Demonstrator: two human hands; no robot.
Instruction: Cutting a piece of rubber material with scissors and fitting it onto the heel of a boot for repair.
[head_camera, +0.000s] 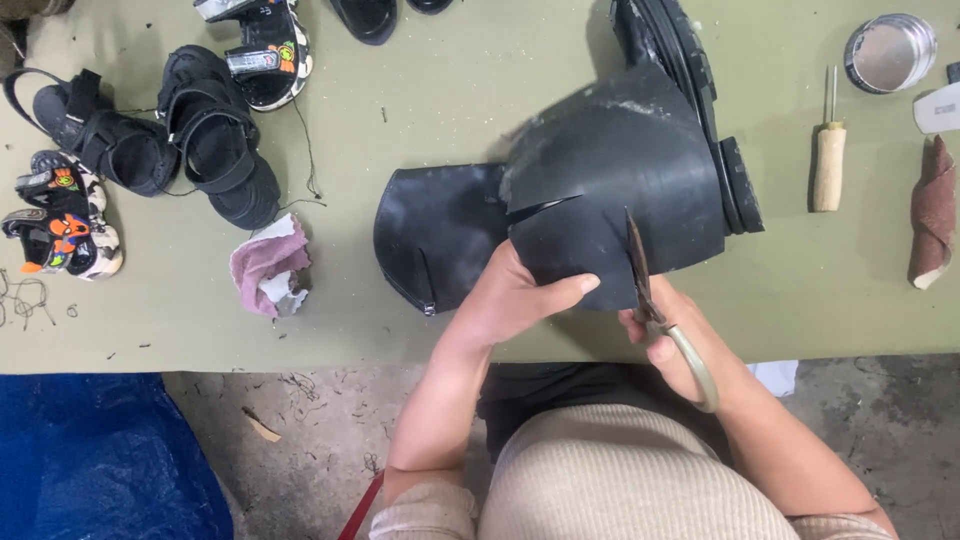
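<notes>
My left hand (515, 295) grips the near edge of a large black rubber sheet (610, 180), thumb on top. A slit shows in the sheet near its left side. My right hand (672, 335) holds a pair of scissors (640, 270); the blades point away from me and bite into the sheet's lower right edge. A second black curved piece (435, 235) lies on the olive table (450, 90) to the left, partly under the sheet. A black chunky-soled shoe (700, 100) sits behind the sheet, mostly hidden by it.
Black sandals (215, 150) and small patterned sandals (60, 215) lie at the left. A pink rag (270, 265) sits near them. At the right are a wooden-handled awl (828, 155), a round metal tin (890, 50) and rolled sandpaper (935, 215). A blue tarp (100, 460) covers the floor at lower left.
</notes>
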